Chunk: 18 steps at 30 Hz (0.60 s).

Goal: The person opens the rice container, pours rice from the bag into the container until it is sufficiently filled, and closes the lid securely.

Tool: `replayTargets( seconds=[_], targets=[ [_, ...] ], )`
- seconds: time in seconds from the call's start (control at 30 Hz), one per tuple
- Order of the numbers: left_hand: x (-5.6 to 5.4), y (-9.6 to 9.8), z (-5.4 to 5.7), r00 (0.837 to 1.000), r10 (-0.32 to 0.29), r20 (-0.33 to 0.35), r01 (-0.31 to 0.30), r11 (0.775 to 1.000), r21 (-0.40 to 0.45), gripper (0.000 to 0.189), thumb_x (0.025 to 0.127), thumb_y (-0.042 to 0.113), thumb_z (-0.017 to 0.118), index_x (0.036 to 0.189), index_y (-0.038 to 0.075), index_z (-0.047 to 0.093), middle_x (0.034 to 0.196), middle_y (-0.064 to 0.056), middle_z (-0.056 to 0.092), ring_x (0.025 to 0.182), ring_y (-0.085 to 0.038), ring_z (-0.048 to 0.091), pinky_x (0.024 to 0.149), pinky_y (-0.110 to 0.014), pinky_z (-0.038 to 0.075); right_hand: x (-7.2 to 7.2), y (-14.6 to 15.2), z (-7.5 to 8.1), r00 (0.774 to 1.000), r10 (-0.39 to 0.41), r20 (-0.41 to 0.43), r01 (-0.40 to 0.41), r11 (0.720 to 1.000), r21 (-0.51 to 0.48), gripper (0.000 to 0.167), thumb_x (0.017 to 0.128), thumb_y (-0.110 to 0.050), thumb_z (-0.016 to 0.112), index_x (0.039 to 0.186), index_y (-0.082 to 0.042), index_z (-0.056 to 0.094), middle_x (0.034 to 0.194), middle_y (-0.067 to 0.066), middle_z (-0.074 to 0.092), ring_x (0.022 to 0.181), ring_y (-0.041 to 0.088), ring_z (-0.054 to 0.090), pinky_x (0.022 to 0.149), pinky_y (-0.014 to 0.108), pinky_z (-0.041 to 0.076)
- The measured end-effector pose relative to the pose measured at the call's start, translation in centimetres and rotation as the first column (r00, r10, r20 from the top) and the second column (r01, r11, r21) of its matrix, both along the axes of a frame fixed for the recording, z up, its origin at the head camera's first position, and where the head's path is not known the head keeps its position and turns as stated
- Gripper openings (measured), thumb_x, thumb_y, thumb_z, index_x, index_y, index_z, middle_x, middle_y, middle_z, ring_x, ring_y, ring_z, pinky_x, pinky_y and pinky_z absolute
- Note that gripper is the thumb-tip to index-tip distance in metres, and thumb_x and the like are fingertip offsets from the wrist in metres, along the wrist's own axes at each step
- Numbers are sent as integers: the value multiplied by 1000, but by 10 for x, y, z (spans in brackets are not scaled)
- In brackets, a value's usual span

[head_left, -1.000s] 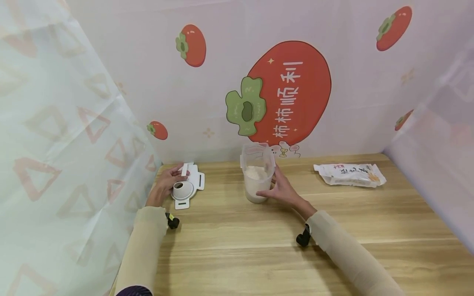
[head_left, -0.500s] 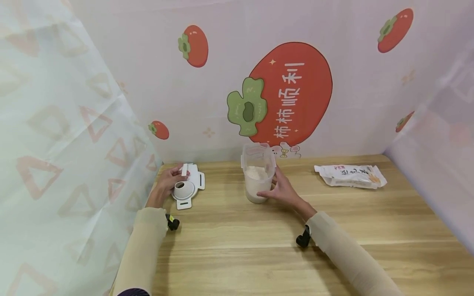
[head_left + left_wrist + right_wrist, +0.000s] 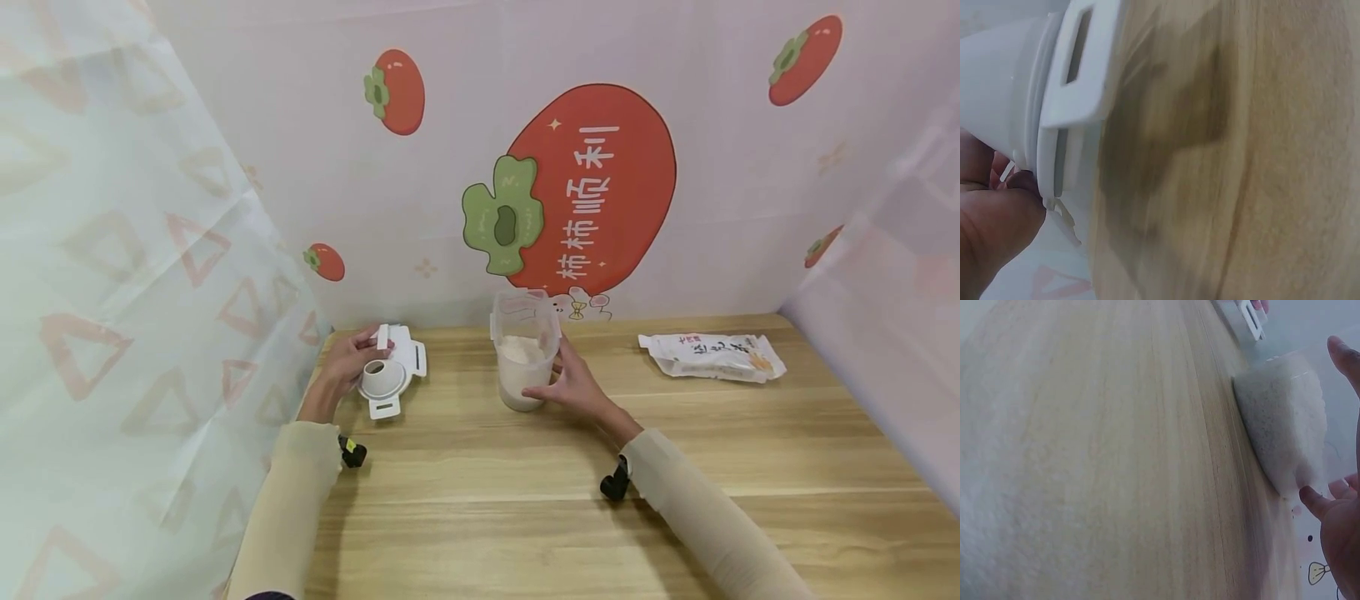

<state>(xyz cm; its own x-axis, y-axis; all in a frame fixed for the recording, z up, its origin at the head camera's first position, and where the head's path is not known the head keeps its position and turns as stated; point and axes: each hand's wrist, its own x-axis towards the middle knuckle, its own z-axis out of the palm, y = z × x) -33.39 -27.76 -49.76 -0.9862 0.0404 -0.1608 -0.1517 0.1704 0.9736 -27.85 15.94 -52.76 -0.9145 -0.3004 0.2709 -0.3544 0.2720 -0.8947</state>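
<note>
On the left in the head view, my left hand grips a white plastic lid by its edge. This lid has a short conical spout and slotted latch tabs. In the left wrist view, thumb and fingers pinch its rim, and the lid hangs just above the tabletop over its own shadow. My right hand holds the right side of a clear, lidless plastic canister, thumb in front and fingers behind. The canister stands upright, partly filled with white rice.
A white printed plastic packet lies flat at the back right of the wooden table. Behind the table hangs a sheet printed with persimmons, and more sheeting closes in both sides.
My left hand has moved slightly right and up, carrying the lid off the table with a small turn. My right hand stays on the canister, which has not moved.
</note>
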Motion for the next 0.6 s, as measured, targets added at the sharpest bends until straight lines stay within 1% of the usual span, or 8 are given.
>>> replayTargets(
  seconds=[0.03,0.13,0.2,0.3,0.47,0.53,0.6],
  targets=[
    [0,2,2,1000,4,-1,-4,1000,-7,78,96,0,76,164,6,37,110,-1,71,93,1,67,82,-11,54,0,0,0,1000,-3,8,3,1000,-3,128,75,-26,99,170,-34,14,170,4,33,154,37,37,114,67,41],
    [1,6,7,1000,3,-12,-4,1000,-29,77,95,1,77,163,7,40,116,-6,73,95,-1,69,83,-11,53,-1,0,-2,1000,-1,11,1,1000,-13,129,74,-23,100,170,-33,15,169,8,35,153,36,38,115,65,41],
    [1,9,10,1000,-10,-25,9,1000,-17,77,95,0,77,162,5,40,117,-8,75,98,-4,72,84,-12,54,-2,0,-3,1000,4,6,-4,1000,-20,129,73,-22,100,170,-31,16,169,10,35,153,37,38,116,65,40],
    [1,12,15,999,-31,-40,31,999,3,78,95,-1,77,162,4,39,117,-9,77,100,-5,74,86,-12,54,-2,0,-3,1000,3,5,-3,1000,-22,130,73,-23,101,171,-30,15,169,6,35,153,36,38,116,64,41],
    [1,20,25,997,-57,-60,60,997,49,78,94,-1,78,162,3,40,110,-2,78,98,-1,73,87,-13,55,-1,1,-3,1000,-4,-3,4,1000,-10,130,74,-28,100,171,-29,14,169,2,34,153,36,39,115,65,42],
    [1,24,29,996,-61,-67,65,996,62,78,94,-2,78,162,3,40,105,2,79,98,-2,74,87,-14,55,-2,2,-4,1000,-2,-5,2,1000,-11,129,74,-28,100,171,-29,14,169,3,35,152,36,39,114,66,42],
    [2,27,33,995,-62,-73,65,997,51,78,93,0,79,162,4,41,105,2,79,101,-4,74,88,-14,55,-2,1,-4,1000,-2,-6,2,1000,-12,129,74,-28,100,171,-32,15,169,2,35,152,36,39,114,65,42]
  ],
)
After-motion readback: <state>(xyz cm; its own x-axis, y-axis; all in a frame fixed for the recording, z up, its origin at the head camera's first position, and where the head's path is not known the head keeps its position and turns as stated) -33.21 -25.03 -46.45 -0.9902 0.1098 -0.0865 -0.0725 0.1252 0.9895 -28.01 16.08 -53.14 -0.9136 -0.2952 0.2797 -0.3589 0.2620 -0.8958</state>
